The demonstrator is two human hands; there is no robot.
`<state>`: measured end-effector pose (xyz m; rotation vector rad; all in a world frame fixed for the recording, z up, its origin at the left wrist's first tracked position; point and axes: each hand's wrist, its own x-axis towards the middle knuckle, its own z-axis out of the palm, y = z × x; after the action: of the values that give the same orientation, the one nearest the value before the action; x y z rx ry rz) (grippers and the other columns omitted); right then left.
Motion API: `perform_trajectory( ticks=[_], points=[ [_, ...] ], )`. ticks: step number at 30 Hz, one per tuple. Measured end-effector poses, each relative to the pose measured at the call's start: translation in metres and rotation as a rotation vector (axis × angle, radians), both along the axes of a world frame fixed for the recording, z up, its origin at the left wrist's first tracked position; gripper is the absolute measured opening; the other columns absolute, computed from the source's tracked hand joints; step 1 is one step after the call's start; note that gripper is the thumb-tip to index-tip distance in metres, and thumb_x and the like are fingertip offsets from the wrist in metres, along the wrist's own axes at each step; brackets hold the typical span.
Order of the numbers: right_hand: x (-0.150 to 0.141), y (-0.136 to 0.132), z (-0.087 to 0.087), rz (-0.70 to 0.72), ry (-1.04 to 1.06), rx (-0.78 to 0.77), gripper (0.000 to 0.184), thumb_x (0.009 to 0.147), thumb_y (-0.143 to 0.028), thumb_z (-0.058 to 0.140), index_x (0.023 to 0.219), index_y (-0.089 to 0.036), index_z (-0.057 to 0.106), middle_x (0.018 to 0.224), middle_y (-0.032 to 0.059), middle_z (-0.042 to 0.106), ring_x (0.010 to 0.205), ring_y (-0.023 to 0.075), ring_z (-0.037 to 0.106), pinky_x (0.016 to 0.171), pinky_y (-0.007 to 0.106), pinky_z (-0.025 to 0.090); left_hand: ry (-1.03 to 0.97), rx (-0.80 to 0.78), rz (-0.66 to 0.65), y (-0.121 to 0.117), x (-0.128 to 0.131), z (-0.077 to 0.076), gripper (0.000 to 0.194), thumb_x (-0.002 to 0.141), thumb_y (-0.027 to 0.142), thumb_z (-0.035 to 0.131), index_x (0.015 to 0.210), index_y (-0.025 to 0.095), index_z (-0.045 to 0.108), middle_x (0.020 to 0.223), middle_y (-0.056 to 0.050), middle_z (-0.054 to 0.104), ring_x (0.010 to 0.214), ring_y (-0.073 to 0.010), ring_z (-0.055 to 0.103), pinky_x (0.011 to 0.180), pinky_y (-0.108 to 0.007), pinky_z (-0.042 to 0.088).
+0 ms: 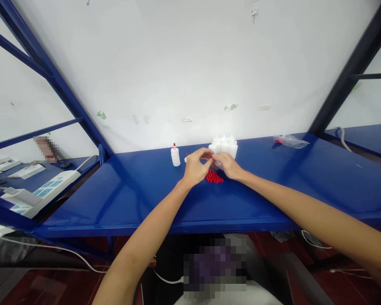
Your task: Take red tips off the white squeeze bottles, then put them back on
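Note:
Both my hands meet over a blue table [139, 199], just above a small heap of red caps [214, 177]. My left hand [195, 167] has its fingers pinched together at the tips; what it pinches is too small to name. My right hand [229, 164] is closed round a small white bottle, mostly hidden by the fingers. A cluster of several white bottles [225, 146] stands right behind my hands. One white bottle with a red cap [175, 155] stands upright to the left of my left hand.
A clear plastic bag with something red in it [290, 141] lies at the back right of the table. Another blue table on the left holds a white power strip [40, 190] and cables. Blue frame struts [51, 76] rise at both sides against the white wall.

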<state>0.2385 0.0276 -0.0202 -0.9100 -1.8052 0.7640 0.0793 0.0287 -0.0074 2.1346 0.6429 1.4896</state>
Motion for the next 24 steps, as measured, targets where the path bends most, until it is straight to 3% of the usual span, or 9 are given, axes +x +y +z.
perform_trajectory(
  ticks=[12, 16, 20, 22, 24],
  points=[
    [0.0, -0.005, 0.01, 0.105, -0.007, -0.121, 0.038, 0.083, -0.034, 0.041, 0.049, -0.019, 0.051, 0.047, 0.0022, 0.05, 0.047, 0.0139, 0.046, 0.051, 0.03, 0.035, 0.082, -0.027, 0.089, -0.004, 0.001, 0.0, 0.015, 0.075, 0.009, 0.067, 0.088, 0.018, 0.069, 0.084, 0.0, 0.072, 0.058, -0.0066, 0.056, 0.061, -0.021, 0.047],
    [-0.001, -0.008, 0.014, 0.049, -0.024, -0.137, 0.034, 0.078, -0.032, 0.042, 0.047, -0.021, 0.047, 0.046, 0.0013, 0.048, 0.045, 0.0124, 0.042, 0.047, 0.028, 0.032, 0.067, -0.144, 0.032, -0.006, 0.003, 0.001, 0.013, 0.076, 0.013, 0.067, 0.088, 0.016, 0.068, 0.086, -0.001, 0.072, 0.052, -0.0051, 0.057, 0.052, -0.018, 0.044],
    [-0.003, -0.007, 0.013, 0.017, -0.046, -0.117, 0.038, 0.086, -0.039, 0.039, 0.057, -0.019, 0.054, 0.05, 0.0008, 0.05, 0.048, 0.0132, 0.045, 0.051, 0.029, 0.036, 0.025, -0.285, -0.011, -0.001, -0.001, 0.006, 0.013, 0.078, 0.023, 0.068, 0.089, 0.015, 0.068, 0.082, -0.003, 0.072, 0.046, -0.0074, 0.06, 0.045, -0.019, 0.043],
    [-0.001, -0.004, 0.01, -0.08, -0.065, -0.077, 0.04, 0.091, -0.044, 0.036, 0.07, -0.018, 0.058, 0.052, -0.0008, 0.05, 0.051, 0.0142, 0.048, 0.054, 0.028, 0.038, -0.01, -0.302, 0.071, 0.006, -0.009, 0.012, 0.016, 0.078, 0.028, 0.07, 0.087, 0.015, 0.069, 0.074, -0.002, 0.071, 0.046, -0.0097, 0.062, 0.045, -0.02, 0.044],
    [0.001, 0.0, 0.006, -0.206, -0.098, -0.044, 0.037, 0.093, -0.046, 0.036, 0.084, -0.02, 0.06, 0.055, -0.002, 0.051, 0.054, 0.0152, 0.05, 0.056, 0.028, 0.037, -0.07, -0.294, 0.266, 0.015, -0.021, 0.018, 0.018, 0.079, 0.032, 0.071, 0.087, 0.015, 0.07, 0.067, -0.001, 0.07, 0.047, -0.0117, 0.063, 0.048, -0.021, 0.046]
  ],
)
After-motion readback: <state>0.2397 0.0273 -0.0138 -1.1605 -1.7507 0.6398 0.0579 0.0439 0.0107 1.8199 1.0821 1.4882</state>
